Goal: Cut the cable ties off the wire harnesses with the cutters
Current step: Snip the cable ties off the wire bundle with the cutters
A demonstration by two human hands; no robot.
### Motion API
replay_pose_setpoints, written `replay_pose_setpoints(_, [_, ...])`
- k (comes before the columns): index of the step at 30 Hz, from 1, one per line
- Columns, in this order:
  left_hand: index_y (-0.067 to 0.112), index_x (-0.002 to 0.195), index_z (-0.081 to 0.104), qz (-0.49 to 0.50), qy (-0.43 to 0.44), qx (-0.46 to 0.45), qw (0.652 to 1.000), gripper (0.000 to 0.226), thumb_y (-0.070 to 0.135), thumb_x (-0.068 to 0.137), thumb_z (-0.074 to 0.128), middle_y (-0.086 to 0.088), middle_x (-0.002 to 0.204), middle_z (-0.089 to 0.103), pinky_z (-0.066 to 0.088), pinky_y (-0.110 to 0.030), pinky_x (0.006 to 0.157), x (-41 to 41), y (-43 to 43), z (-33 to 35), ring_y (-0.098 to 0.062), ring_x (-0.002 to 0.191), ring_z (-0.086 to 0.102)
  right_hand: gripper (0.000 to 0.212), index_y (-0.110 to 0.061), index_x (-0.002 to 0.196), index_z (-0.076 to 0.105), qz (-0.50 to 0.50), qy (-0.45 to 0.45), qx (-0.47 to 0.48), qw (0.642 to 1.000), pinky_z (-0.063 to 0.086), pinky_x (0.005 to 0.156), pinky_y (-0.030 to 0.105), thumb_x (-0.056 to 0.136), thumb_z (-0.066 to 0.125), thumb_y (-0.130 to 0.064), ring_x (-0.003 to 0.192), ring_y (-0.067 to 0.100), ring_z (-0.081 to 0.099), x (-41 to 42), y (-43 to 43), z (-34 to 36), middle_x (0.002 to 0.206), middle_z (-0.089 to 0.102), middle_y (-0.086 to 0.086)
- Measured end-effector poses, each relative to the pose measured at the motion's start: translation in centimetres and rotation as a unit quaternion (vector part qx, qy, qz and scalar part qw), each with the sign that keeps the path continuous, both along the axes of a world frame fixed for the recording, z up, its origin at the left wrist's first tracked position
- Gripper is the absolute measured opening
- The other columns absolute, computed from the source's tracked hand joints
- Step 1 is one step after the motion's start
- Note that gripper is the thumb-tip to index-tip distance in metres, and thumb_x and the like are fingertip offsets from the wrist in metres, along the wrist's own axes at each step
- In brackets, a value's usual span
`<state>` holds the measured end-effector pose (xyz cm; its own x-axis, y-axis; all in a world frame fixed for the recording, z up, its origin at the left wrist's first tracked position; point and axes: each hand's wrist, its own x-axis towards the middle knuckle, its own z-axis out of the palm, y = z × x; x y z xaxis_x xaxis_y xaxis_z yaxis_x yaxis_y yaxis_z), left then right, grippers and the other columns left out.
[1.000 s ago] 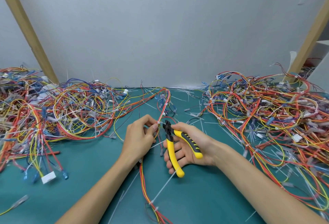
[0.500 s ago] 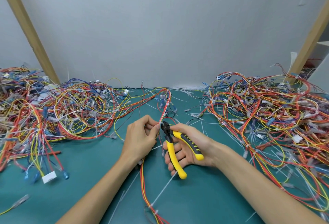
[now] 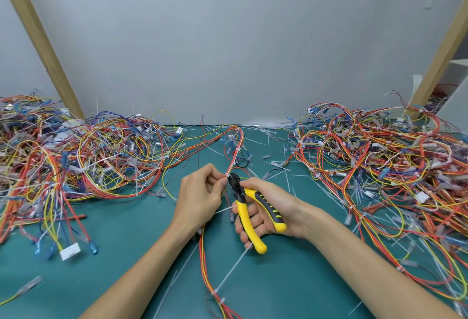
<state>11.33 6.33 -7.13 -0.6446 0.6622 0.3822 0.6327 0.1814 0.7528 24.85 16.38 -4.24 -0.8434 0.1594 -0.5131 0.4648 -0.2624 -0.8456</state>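
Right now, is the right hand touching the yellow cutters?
Touching. The head view shows the right hand gripping the cutters, its fingers curled round the yellow handles with no gap between them.

On the desk [image 3: 121, 250], a left pile [image 3: 83, 159] and a right pile [image 3: 385, 164] flank the middle, where left hand [image 3: 200, 197] and right hand [image 3: 268, 209] meet on a harness [image 3: 234, 156], cutters [image 3: 249, 207] in the right. Wall [image 3: 228, 52] behind.
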Motion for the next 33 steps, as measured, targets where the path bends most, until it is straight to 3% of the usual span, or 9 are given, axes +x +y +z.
replay_pose_setpoints(11, [0.019, 0.070, 0.057, -0.010, 0.004, -0.006, 1.000, 0.022, 0.013, 0.088, 0.066, 0.009, 0.055, 0.055, 0.047, -0.030, 0.056, -0.11, 0.05, -0.13, -0.016, 0.054, 0.057, 0.058, -0.002, 0.086, 0.057, -0.008, -0.002, 0.008, 1.000, 0.057, 0.053, 0.035, 0.098, 0.033, -0.052, 0.056, 0.031, 0.065, -0.03, -0.10, -0.04, 0.069, 0.066, 0.018])
replay_pose_setpoints(20, [0.025, 0.083, 0.063, -0.004, -0.020, 0.010, 1.000, 0.007, 0.025, 0.091, 0.063, 0.012, 0.067, 0.064, 0.037, -0.012, 0.051, 0.22, 0.06, -0.16, -0.006, 0.047, 0.055, 0.055, -0.004, 0.085, 0.056, -0.011, -0.004, 0.025, 1.000, 0.057, 0.053, 0.035, 0.099, 0.031, -0.051, 0.055, 0.030, 0.064, -0.02, -0.24, -0.06, 0.067, 0.065, 0.017])
replay_pose_setpoints(30, [0.021, 0.080, 0.066, -0.005, -0.047, 0.010, 0.999, 0.010, 0.021, 0.089, 0.068, 0.017, 0.046, 0.055, 0.034, -0.011, 0.047, -0.19, -0.09, -0.07, -0.004, 0.043, 0.048, 0.056, -0.002, 0.089, 0.057, -0.004, -0.005, 0.008, 1.000, 0.057, 0.056, 0.036, 0.098, 0.032, -0.052, 0.058, 0.031, 0.065, -0.14, -0.02, -0.12, 0.072, 0.066, 0.019])
replay_pose_setpoints(33, [0.021, 0.078, 0.065, -0.002, -0.053, 0.000, 0.999, 0.011, 0.018, 0.088, 0.068, 0.015, 0.053, 0.059, 0.034, -0.012, 0.047, -0.35, -0.05, -0.09, -0.003, 0.044, 0.049, 0.057, -0.002, 0.089, 0.057, -0.002, -0.006, -0.008, 1.000, 0.058, 0.057, 0.037, 0.097, 0.033, -0.053, 0.060, 0.032, 0.066, -0.06, 0.08, 0.04, 0.074, 0.066, 0.020])
